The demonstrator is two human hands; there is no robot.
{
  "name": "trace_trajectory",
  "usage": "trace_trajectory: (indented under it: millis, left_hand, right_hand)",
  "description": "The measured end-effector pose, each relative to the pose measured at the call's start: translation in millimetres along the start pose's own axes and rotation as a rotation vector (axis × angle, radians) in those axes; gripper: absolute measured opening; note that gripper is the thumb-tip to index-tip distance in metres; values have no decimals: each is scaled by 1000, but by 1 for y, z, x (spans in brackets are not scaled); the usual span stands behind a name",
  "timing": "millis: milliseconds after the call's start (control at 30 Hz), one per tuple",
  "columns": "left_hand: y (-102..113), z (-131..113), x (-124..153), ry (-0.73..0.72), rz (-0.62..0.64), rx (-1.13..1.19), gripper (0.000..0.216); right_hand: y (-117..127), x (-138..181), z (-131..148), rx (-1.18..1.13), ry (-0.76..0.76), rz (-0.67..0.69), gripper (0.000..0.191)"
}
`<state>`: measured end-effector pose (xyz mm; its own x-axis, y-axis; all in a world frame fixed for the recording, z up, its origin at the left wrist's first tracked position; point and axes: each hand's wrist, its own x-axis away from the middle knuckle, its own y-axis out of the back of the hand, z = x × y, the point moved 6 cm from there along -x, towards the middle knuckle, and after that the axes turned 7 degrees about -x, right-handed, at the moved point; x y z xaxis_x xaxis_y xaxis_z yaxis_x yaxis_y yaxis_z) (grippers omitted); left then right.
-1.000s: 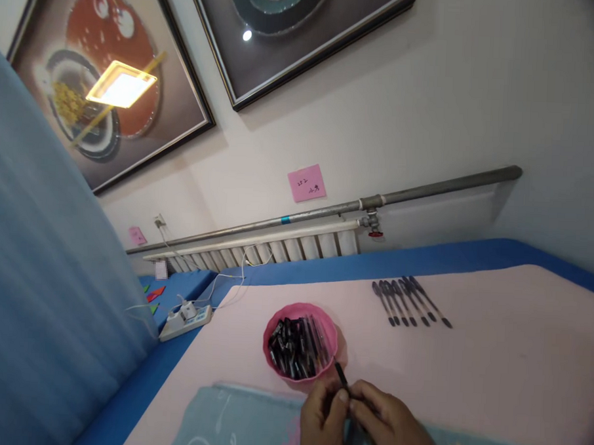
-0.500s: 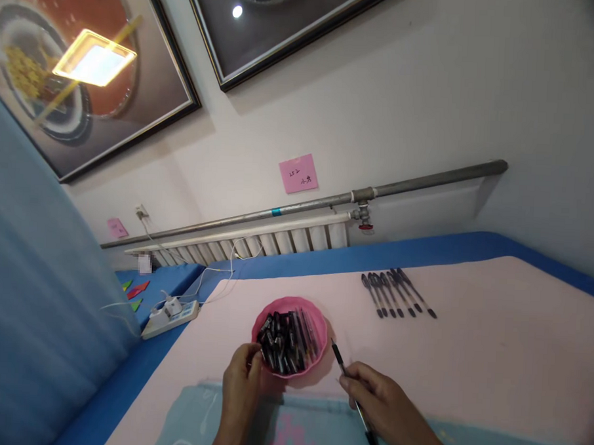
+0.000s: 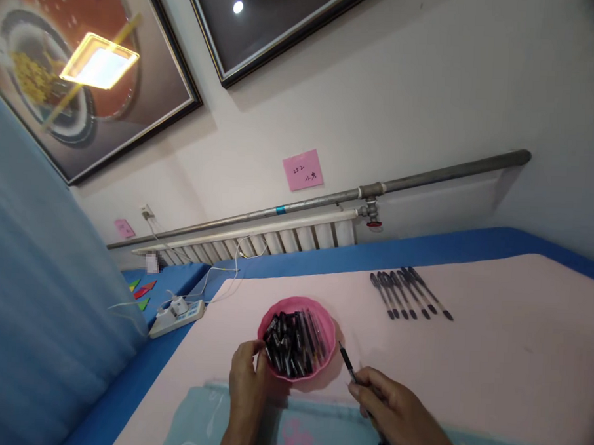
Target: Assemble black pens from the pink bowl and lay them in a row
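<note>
A round pink basket (image 3: 328, 360) with a wavy rim holds black pen caps, barrels and thin clear refills. My left hand (image 3: 247, 376) rests against its left edge, fingertips curled together at the rim over the black pieces. Whatever those fingers pinch, if anything, is hidden. Gripped in my right hand (image 3: 392, 404) is a gel pen (image 3: 347, 357), its bare tip pointing up and left towards the basket. A black cap sits on the pen's back end, low in the view. Several assembled pens (image 3: 408, 294) lie side by side on the pink cloth, beyond my right hand.
The pink cloth (image 3: 488, 349) covers a blue table (image 3: 478, 238). A light-blue patterned cloth (image 3: 338, 418) lies along the near edge. At the left are a white power strip (image 3: 179, 319) with cords and a blue curtain (image 3: 43, 290). A radiator (image 3: 296, 239) and pipe line the wall.
The view has shifted slightly, so most things appear a little farther right. My right hand still holds the pen, and my left hand stays at the basket's rim.
</note>
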<state>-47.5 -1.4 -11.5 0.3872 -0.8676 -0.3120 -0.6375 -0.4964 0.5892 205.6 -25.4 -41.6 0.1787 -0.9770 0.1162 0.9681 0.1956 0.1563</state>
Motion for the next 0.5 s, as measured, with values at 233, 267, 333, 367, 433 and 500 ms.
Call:
trace_trajectory:
  millis: [233,267,333,367,433,500]
  left_hand:
    - [6,-9,-18,-101,26,-120,14]
    - [4,-9,-20,-109,43,-135,14]
    - [-3,-10,-22,-137,93,-189,16]
    - [-8,-11,-23,-155,122,-226,18]
    - [-18,-14,-25,-190,171,-304,21]
    - [-27,-20,-27,-216,195,-397,22]
  right_hand:
    - [3,-10,-24,40,-31,-44,28]
    - [3,-11,-27,39,-39,-40,29]
    - [2,-13,-29,29,-48,-25,30]
    - [2,-13,-30,23,-49,-18,31]
    - [1,-14,-30,17,-47,-10,32]
    - [1,-14,-29,22,-50,-9,32]
